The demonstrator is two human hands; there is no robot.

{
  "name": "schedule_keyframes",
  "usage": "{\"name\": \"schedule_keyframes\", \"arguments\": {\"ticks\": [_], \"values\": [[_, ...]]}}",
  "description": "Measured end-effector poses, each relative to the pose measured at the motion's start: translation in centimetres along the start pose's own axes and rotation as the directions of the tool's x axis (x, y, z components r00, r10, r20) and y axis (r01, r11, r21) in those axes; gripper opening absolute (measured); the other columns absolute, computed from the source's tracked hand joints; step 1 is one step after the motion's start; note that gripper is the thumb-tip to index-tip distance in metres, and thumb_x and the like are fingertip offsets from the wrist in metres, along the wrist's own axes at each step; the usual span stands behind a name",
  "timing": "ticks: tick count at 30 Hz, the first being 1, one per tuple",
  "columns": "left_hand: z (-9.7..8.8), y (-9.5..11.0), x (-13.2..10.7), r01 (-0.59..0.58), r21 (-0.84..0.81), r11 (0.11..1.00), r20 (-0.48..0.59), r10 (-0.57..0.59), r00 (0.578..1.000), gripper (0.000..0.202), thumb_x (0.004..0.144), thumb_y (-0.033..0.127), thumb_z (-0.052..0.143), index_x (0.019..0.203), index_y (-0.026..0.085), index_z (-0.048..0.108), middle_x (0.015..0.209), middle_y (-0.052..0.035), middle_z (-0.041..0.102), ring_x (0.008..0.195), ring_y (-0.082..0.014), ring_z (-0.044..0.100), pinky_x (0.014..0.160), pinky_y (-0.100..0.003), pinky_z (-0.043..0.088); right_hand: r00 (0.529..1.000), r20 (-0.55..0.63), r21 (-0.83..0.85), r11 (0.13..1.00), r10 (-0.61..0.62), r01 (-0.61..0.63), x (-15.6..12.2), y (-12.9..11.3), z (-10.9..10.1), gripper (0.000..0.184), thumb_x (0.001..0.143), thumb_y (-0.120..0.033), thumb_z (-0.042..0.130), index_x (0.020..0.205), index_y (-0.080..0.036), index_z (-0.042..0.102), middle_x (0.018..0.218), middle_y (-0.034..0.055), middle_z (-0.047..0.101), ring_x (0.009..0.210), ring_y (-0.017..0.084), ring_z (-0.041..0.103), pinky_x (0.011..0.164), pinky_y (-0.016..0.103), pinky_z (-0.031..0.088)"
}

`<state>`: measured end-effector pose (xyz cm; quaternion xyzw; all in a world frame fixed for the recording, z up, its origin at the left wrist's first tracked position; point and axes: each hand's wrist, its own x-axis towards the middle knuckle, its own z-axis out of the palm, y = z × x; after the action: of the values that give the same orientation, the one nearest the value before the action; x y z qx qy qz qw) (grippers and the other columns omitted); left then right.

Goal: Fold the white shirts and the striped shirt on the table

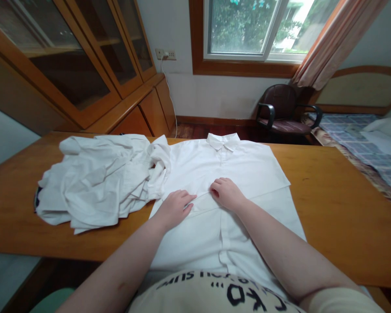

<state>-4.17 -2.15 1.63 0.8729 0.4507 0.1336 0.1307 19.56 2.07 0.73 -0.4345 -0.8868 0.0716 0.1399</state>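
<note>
A white collared shirt (195, 165) lies spread front up on the table, its collar toward the far edge and its hem running down to my body. A fold of its cloth crosses the middle. My left hand (177, 208) rests on the left part of the shirt, fingers stretched out and thumb apart. Just right of the button placket, my right hand (228, 194) lies on the shirt with its fingers curled in against the cloth at the fold; the fingertips are partly hidden. To the left is a loose heap of white clothes (94, 178), touching the shirt's side.
The wooden table (339, 208) reaches out to both sides. Beyond it stand a cabinet with glass doors (117, 48), a dark armchair (282, 108) and a bed with a checked sheet (355, 134). A white cable (171, 95) hangs from the wall socket.
</note>
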Motion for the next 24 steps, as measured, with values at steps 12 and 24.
{"name": "schedule_keyframes", "arguments": {"ticks": [12,24], "values": [[-0.2,0.3,0.2,-0.129,0.040,0.991,-0.030,0.131,0.991,0.023,0.089,0.019,0.049,0.099,0.021,0.069,0.090,-0.0057,0.066,0.087,-0.0187,0.057,0.079,-0.034,0.044,0.966,0.113,0.065,0.972,-0.231,0.225,-1.2,-3.6,-1.0,0.062,0.089,-0.053,0.049,0.140,-0.018,0.044,0.138,0.0129,0.050,0.124,0.028,0.044,0.104,0.045,0.029],[-0.2,0.2,0.2,-0.106,0.040,0.994,-0.021,0.107,0.994,0.026,0.091,0.021,0.048,0.103,0.022,0.070,0.078,-0.0052,0.064,0.081,-0.0178,0.058,0.075,-0.033,0.044,0.951,0.305,0.023,0.998,0.044,-0.054,-1.8,-2.0,-0.5,0.073,0.093,-0.057,0.033,0.148,-0.010,0.028,0.153,0.0147,0.023,0.142,0.027,0.022,0.113,0.044,0.022]]}}
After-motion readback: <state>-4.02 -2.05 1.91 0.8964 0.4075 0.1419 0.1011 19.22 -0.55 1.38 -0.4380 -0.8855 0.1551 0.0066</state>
